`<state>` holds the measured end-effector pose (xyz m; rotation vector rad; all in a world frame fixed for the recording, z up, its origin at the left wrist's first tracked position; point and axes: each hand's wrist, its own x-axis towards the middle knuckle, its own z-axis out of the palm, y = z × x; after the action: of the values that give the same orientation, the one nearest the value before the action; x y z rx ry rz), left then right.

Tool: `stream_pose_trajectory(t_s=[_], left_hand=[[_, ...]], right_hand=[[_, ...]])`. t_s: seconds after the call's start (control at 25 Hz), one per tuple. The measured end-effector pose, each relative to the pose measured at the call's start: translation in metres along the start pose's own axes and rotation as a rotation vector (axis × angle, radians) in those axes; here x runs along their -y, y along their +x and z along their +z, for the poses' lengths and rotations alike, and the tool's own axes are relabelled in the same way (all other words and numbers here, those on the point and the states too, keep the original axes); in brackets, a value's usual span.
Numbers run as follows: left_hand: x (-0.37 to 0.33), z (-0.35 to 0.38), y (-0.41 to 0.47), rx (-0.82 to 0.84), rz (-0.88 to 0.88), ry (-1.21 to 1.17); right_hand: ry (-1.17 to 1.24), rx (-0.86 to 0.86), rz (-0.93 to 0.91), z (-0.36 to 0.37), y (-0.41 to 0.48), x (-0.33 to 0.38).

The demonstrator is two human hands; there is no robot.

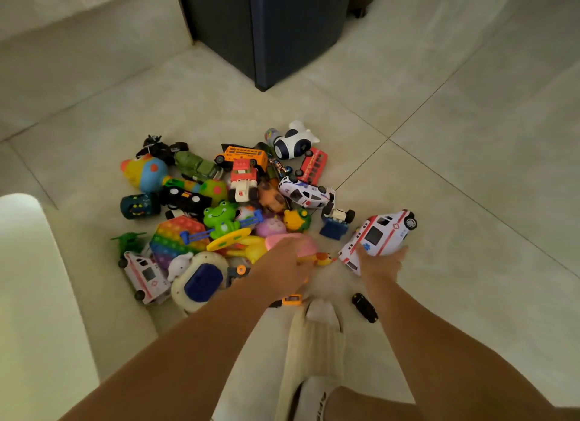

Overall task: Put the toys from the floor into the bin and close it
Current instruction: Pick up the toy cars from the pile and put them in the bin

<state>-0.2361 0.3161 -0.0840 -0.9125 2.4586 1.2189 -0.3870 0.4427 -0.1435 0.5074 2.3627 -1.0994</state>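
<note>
Holding: my right hand (381, 262) clasps an ambulance (380, 232) beside the pile (219, 215) on the floor (470, 185); my left hand (282, 265), fingers curled, grips a pink toy (306, 244) at the pile's near edge

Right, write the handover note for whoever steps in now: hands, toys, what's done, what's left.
Right hand grips the white ambulance at the pile's right edge.
Left hand rests on the pink toy; its grip is hidden.
Toy pile lies on the floor, with a small black car apart beside it.
No bin clearly in view.
Done: nothing visibly binned.
Left: every toy, then close the bin.
</note>
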Motion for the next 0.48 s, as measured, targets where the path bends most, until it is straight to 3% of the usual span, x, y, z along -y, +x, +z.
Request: stream_pose_trajectory(t_s=[0.36, 0.48], left_hand=[[0.012, -0.003, -0.018, -0.006, -0.023, -0.018], [0.012, -0.016, -0.025, -0.042, -0.055, -0.051]], right_hand=[[0.074, -0.047, 0.124, -0.004, 0.002, -0.005], [0.237, -0.054, 0.189, -0.013, -0.012, -0.004]])
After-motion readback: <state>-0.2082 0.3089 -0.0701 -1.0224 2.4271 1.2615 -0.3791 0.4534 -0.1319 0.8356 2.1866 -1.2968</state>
